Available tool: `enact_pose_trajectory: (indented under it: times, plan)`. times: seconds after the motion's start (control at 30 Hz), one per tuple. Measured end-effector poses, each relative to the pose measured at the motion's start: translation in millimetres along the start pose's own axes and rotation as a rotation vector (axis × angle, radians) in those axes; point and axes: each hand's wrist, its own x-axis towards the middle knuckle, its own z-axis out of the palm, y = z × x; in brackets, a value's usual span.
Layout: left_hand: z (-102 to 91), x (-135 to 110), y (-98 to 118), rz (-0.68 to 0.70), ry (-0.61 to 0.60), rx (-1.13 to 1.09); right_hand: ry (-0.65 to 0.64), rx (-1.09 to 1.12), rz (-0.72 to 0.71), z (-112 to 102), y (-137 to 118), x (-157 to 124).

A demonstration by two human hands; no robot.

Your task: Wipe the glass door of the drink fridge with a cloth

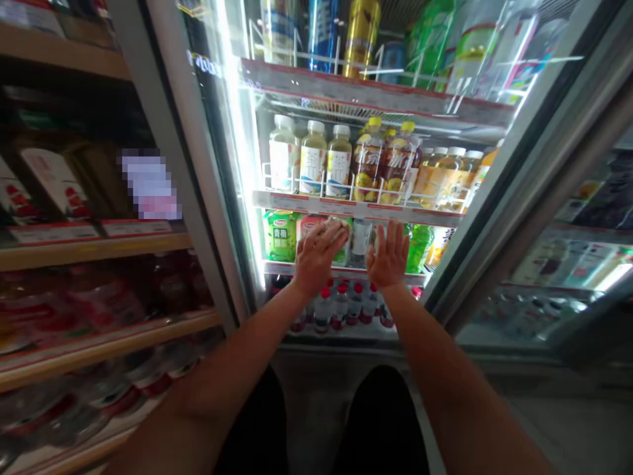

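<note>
In the head view my left hand [314, 258] reaches to the lower shelf of a lit drinks cooler, its fingers over a crumpled pale cloth [337, 227]. Green [280, 236] and pink drink packs stand behind that hand, partly covered by it. To the right, my right hand [389, 256] is raised with fingers stretched out and holds nothing visible. A green bottle [420, 245] shows just beside it. Whether either hand touches glass or the shelf edge I cannot tell.
Tea bottles [312, 158] and brown bottles [368, 161] line the shelf above; cans [362, 36] stand on top. Red-capped bottles [341, 307] sit below. The cooler's metal frame [198, 158] runs along the left, near wooden shelves [93, 254]. A long door bar [539, 178] slants at right.
</note>
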Motion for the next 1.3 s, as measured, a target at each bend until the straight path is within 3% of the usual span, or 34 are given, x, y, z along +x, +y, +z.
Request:
enact_pose_trajectory:
  times: [0.07,0.13,0.23,0.3,0.37,0.5,0.6,0.67,0.77,0.83,0.9,1.0,1.07,1.3]
  plan:
    - [-1.5,22,0,-0.093,0.074,-0.019,-0.007,-0.018,0.003,-1,-1,1]
    - [0.8,21,6,-0.125,0.112,-0.052,-0.041,-0.024,0.019,-1,-2,1]
    - [7.5,-17,19,-0.007,0.068,-0.084,-0.063,-0.003,0.047,-1,-3,1]
    - [11.1,-42,25,0.093,-0.046,-0.085,-0.078,0.015,0.069,-1,-4,1]
    - [12.5,-46,25,0.091,-0.071,-0.066,-0.107,0.041,0.088,-1,-4,1]
    - [11.1,3,18,-0.061,0.125,-0.013,-0.114,0.042,0.083,-2,-5,1]
    - [13.9,24,24,-0.113,0.156,-0.042,-0.094,0.012,0.070,-2,-4,1]
    - [18.8,9,36,-0.093,0.091,-0.077,-0.068,0.003,0.056,-2,-4,1]
    - [26.4,-31,51,0.000,-0.045,-0.110,-0.043,0.010,0.044,0,-4,0]
    - [28.3,-43,53,0.020,-0.066,-0.101,-0.064,0.036,0.061,0,-4,0]
    - [26.3,-33,48,-0.009,-0.015,-0.076,-0.099,0.063,0.086,0,-4,1]
    - [19.4,3,37,-0.130,0.095,-0.044,-0.131,0.086,0.106,-2,-4,1]
    - [16.2,13,34,-0.168,0.105,-0.032,-0.131,0.086,0.106,-2,-4,1]
    - [15.1,-52,41,-0.003,-0.091,-0.127,-0.105,0.052,0.093,0,-3,1]
